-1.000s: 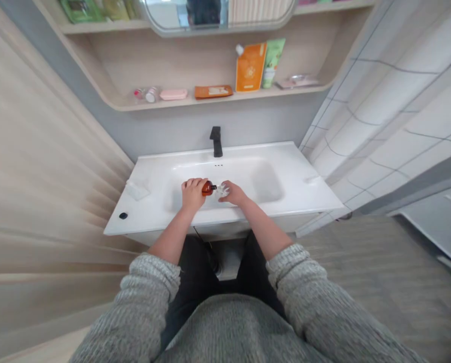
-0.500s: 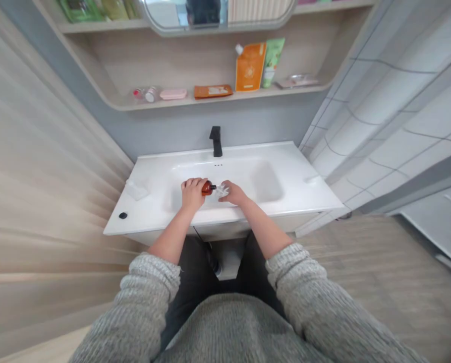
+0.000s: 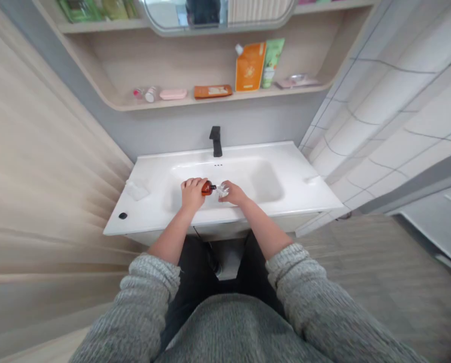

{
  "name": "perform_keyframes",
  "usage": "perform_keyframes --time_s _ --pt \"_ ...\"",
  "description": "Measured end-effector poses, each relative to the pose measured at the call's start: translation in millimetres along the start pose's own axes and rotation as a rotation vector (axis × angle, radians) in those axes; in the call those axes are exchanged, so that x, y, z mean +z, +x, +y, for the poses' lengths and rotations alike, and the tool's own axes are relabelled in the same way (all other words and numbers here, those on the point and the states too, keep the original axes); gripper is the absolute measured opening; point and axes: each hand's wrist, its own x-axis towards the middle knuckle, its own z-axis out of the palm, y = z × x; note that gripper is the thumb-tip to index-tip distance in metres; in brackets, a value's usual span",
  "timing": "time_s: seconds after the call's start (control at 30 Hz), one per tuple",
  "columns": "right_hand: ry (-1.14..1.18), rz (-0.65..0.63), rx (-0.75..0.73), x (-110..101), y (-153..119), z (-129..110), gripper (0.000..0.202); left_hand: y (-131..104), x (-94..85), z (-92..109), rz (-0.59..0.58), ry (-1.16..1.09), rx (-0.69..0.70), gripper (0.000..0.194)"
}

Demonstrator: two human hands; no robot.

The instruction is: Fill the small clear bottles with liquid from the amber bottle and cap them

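Observation:
Over the white sink basin (image 3: 263,181), my left hand (image 3: 192,193) is wrapped round a reddish-brown bottle (image 3: 207,188). The bottle is tilted on its side, its black neck pointing right. My right hand (image 3: 233,193) holds a small clear, crinkled-looking item (image 3: 222,189) right at the bottle's mouth. What exactly the clear item is cannot be made out. The black faucet (image 3: 216,141) stands behind both hands at the back of the basin.
A small black round piece (image 3: 123,216) and a clear item (image 3: 136,189) lie on the counter's left side. Above, a shelf (image 3: 180,102) holds an orange pouch (image 3: 250,67), a green tube (image 3: 272,63) and a pink case (image 3: 173,94). A curtain (image 3: 40,166) hangs at left.

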Motion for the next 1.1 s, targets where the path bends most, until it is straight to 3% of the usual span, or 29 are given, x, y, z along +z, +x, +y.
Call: perform_keyframes --time_s 1.1 --pt "-0.025 -0.004 -0.006 0.3 0.5 1.7 0.070 0.4 6.8 -4.6 0.057 0.028 0.035 0.059"
